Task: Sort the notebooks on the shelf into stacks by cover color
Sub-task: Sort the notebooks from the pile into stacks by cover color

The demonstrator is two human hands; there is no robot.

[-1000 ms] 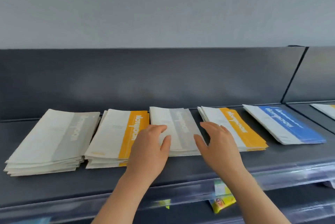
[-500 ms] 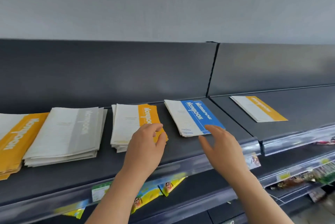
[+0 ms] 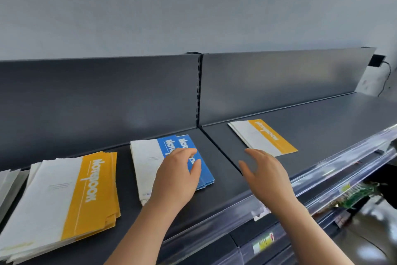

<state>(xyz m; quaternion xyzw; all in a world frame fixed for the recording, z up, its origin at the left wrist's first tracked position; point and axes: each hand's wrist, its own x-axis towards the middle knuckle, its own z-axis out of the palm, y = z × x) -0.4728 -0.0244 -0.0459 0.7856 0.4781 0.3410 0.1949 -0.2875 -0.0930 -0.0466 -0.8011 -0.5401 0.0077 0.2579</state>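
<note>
Now my left hand (image 3: pixel 178 175) lies on the blue stack (image 3: pixel 146 157) mid-frame, fingers bent, grip unclear; my right hand (image 3: pixel 266 172) hovers spread above the shelf (image 3: pixel 322 127), near the lone orange notebook (image 3: pixel 262 138).

shelf (image 3: pixel 225 181): matt dark metal | notebooks (image 3: pixel 148 170): smooth paper covers | price rail (image 3: pixel 322 176): glossy clear plastic

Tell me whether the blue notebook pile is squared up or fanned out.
Fanned out. The blue notebook pile shows two offset blue bands and staggered edges under the left hand.
</note>
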